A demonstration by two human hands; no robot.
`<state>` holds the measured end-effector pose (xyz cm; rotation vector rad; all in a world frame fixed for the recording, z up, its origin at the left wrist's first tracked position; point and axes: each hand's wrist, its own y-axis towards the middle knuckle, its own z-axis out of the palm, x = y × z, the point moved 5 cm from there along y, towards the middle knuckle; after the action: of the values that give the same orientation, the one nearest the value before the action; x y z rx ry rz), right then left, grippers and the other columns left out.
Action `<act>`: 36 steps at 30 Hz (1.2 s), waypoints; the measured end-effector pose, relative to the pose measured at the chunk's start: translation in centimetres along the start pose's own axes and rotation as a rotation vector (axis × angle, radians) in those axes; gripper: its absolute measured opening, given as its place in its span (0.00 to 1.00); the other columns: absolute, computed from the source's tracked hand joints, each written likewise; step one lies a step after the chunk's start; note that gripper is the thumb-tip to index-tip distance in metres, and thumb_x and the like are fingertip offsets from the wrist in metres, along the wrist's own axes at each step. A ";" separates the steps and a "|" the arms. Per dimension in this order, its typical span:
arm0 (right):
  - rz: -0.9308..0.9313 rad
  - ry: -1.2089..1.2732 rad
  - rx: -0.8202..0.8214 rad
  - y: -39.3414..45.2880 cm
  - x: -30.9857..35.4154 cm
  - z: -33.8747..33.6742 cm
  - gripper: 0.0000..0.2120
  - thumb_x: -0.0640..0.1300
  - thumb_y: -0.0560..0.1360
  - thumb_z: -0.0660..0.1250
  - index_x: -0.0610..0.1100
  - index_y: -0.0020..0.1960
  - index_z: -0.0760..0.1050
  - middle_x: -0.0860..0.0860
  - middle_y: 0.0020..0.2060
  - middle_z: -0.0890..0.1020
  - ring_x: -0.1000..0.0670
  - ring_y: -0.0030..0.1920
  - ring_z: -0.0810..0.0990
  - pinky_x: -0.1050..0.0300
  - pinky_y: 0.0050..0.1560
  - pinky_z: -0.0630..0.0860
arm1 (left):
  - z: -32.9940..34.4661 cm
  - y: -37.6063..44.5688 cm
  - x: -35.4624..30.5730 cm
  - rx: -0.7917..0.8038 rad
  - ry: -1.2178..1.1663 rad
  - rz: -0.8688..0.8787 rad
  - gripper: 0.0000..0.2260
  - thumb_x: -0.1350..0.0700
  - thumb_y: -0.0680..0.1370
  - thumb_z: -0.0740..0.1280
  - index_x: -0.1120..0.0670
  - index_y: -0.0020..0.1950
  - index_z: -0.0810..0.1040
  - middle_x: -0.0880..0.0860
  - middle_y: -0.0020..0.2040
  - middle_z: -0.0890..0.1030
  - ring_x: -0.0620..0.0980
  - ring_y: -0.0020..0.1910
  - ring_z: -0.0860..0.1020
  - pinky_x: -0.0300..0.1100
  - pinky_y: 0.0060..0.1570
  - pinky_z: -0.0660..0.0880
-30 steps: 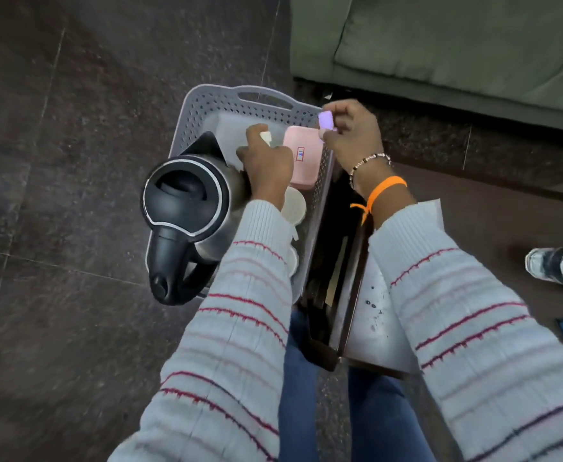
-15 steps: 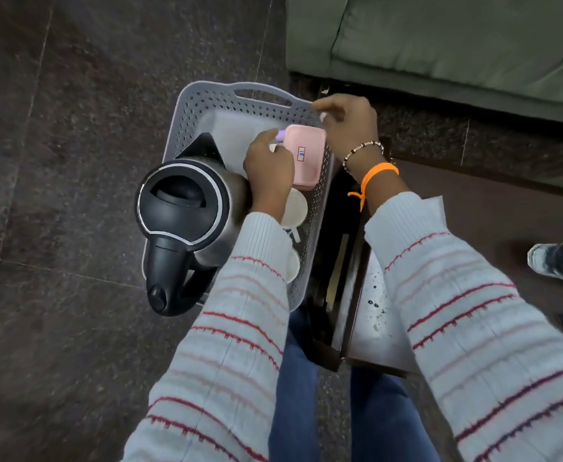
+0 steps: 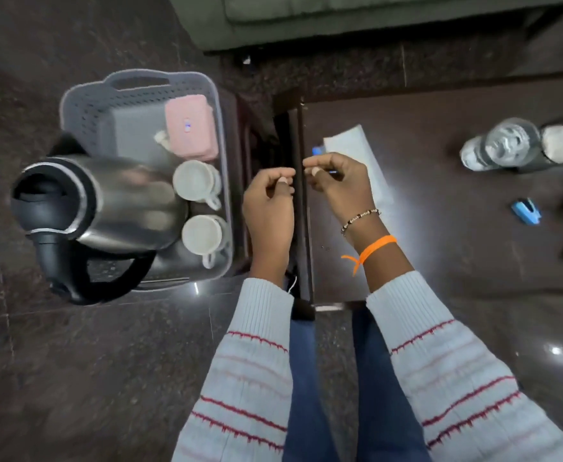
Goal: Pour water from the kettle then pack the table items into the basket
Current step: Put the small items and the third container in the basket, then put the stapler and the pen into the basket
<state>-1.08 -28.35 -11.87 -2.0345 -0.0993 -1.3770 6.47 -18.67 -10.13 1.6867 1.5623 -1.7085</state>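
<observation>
Basket (image 3: pixel 140 82) contents are no longer being handled: both hands, which half a second ago were reaching into it around the pink case, are now seen pulled back over the edge of the dark wooden table (image 3: pixel 440 195). The fingers (image 3: pixel 282 181) of the left hand (image 3: pixel 268 208) are curled loosely inward with nothing visible between them. The fingers (image 3: pixel 317 170) of the right hand (image 3: pixel 338 185) are also curled, pinched near a thin dark shape that may be a pen; whether it is actually gripped cannot be told. A beaded bracelet and an orange thread are worn on the right wrist, and striped knit sleeves cover both forearms.

Moving outward, the grey perforated basket is seen on the floor just left of the table. Inside it, the pink case (image 3: pixel 190 126) now lies released against the far right wall, with two white cups (image 3: pixel 200 208) lined up in front of it along the same wall. The steel kettle (image 3: pixel 100 205) fills the near left part, its black handle hanging over the rim.

On the table, a white sheet of paper (image 3: pixel 353 145) lies just beyond the right hand. Well apart to the right, a clear water bottle (image 3: pixel 497 145), a small blue object (image 3: pixel 527 211) and some partly cropped items at the frame edge are left unpacked.

Judged from this, the pouring appears finished and packing is partly done, with the remaining table items next to be collected.
</observation>
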 end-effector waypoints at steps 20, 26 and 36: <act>0.387 0.167 -0.456 -5.7 -20.0 -36.9 0.11 0.30 0.73 0.59 0.33 0.49 0.79 0.43 0.41 0.79 0.46 0.42 0.77 0.47 0.55 0.76 | 32.5 -16.5 7.5 0.553 0.681 0.077 0.13 0.65 0.76 0.58 0.57 0.51 0.82 0.58 0.56 0.80 0.55 0.54 0.78 0.40 0.59 0.70; 0.451 0.054 -0.586 -4.2 -24.9 -44.3 0.10 0.32 0.73 0.61 0.36 0.49 0.80 0.38 0.49 0.83 0.44 0.44 0.77 0.46 0.57 0.75 | 41.6 -18.8 9.4 0.773 1.006 0.361 0.12 0.67 0.75 0.58 0.60 0.53 0.79 0.60 0.59 0.73 0.59 0.58 0.73 0.43 0.62 0.66; 0.515 -0.267 -0.694 -1.5 -28.6 -48.7 0.17 0.36 0.71 0.68 0.33 0.56 0.67 0.38 0.59 0.71 0.38 0.58 0.72 0.52 0.57 0.65 | 46.7 -17.6 11.7 0.914 1.299 0.745 0.15 0.72 0.73 0.56 0.63 0.57 0.73 0.61 0.65 0.69 0.59 0.67 0.65 0.50 0.63 0.66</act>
<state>-53.16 -46.15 -24.76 -2.5370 0.8359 -0.8647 -35.96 -43.90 -23.84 3.5743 -0.0114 -0.8239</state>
